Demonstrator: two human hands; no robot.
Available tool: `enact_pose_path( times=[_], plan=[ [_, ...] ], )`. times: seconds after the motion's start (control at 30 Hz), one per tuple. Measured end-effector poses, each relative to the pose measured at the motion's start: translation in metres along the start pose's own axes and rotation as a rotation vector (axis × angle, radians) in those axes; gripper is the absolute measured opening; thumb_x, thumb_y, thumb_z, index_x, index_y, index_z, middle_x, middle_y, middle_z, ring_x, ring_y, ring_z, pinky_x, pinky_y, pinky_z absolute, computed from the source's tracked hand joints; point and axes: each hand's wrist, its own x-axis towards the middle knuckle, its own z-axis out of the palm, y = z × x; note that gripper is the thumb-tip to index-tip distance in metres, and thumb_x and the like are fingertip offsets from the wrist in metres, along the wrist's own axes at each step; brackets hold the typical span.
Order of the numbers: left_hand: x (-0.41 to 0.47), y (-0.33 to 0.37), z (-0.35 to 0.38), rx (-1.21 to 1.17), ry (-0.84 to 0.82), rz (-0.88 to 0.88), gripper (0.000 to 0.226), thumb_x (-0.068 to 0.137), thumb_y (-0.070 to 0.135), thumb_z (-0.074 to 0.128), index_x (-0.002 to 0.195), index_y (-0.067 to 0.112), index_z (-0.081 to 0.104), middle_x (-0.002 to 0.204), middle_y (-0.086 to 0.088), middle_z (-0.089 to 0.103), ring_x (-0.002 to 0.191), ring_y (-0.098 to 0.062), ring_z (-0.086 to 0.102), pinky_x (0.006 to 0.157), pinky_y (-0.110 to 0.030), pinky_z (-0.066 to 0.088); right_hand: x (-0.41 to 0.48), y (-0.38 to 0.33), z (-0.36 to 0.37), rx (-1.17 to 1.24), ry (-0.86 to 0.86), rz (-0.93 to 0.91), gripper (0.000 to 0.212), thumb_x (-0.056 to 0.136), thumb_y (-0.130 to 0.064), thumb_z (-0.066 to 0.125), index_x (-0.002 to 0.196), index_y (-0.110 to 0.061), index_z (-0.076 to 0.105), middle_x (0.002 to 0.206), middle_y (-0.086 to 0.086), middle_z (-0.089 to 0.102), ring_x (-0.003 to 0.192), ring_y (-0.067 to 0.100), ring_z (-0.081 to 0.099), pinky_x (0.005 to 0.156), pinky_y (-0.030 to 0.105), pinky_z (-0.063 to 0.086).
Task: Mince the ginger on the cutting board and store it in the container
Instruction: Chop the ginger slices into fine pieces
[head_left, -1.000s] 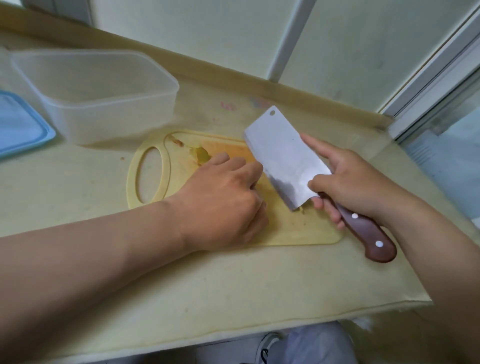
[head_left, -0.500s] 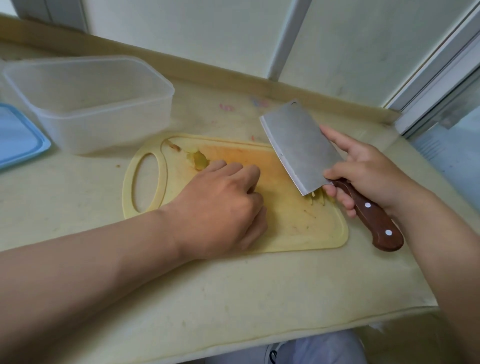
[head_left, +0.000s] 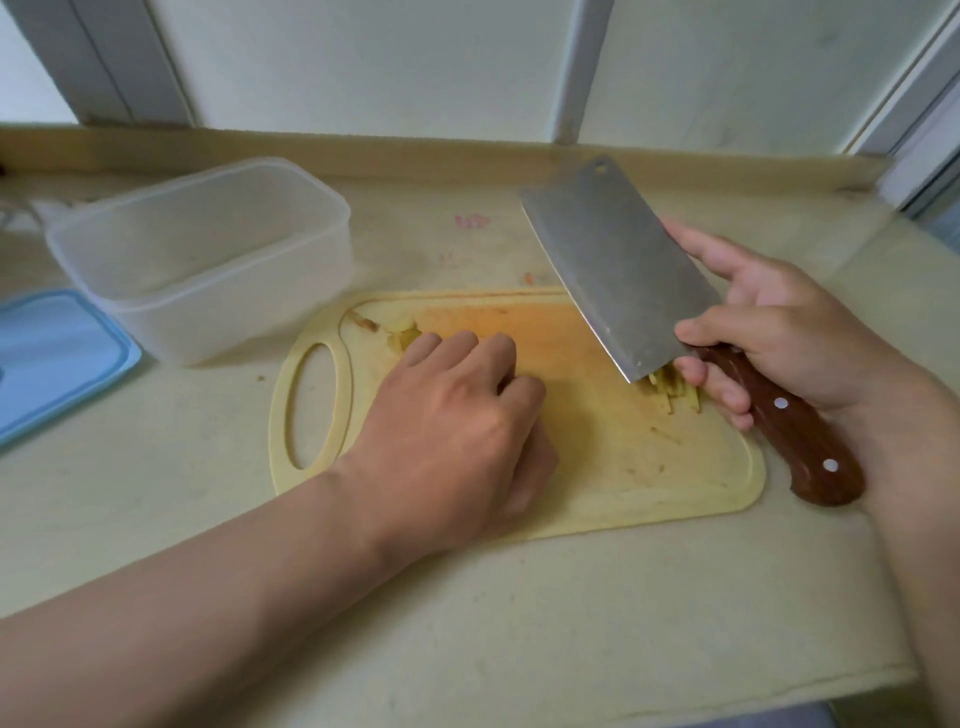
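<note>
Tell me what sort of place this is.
Probably a home kitchen counter: a yellow cutting board with cut ginger, a cleaver in the right hand, and a clear plastic container beside a blue lid.

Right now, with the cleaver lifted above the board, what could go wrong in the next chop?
The cleaver has its edge toward the left hand, whose curled fingers rest on the cutting board; a drifting chop might nick its knuckles.
The right hand grips the handle right at the blade's heel; a slip could bring its fingers under the edge.
The ginger strips lie near the board's right edge and may scatter onto the counter.
</note>
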Motion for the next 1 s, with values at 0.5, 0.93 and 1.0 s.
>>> enact_pose_path(
  times=[0.5,0.93,1.0],
  plan=[
    [0.041,-0.049,-0.05,-0.031,-0.491,-0.421,0.04,0.092,0.026,0.061,0.132,0.024,0.063,0.111,0.004,0.062,0.1,-0.017,0.058,0.088,-0.036,0.053,-0.01,-0.002,0.013,0.016,-0.044,-0.142,0.087,0.097,0.01,0.048,0.147,-0.061,0.041,0.058,0.014,0.057,0.035,0.023,0.045,0.039,0.03,0.043],
    [0.029,-0.044,-0.043,0.026,-0.308,-0.36,0.03,0.095,0.013,0.061,0.123,0.02,0.07,0.113,-0.002,0.063,0.096,-0.023,0.06,0.078,-0.03,0.046,-0.012,-0.002,0.013,-0.007,-0.083,-0.153,0.088,0.097,0.008,0.047,0.139,-0.069,0.036,0.061,0.013,0.059,0.038,0.024,0.046,0.041,0.033,0.045],
    [0.029,-0.044,-0.045,0.021,-0.324,-0.369,0.028,0.095,0.013,0.062,0.121,0.021,0.071,0.112,-0.001,0.063,0.095,-0.023,0.06,0.079,-0.032,0.049,-0.012,-0.002,0.013,-0.004,-0.084,-0.155,0.089,0.097,0.008,0.047,0.14,-0.068,0.036,0.06,0.013,0.059,0.038,0.024,0.046,0.041,0.033,0.045]
  ],
)
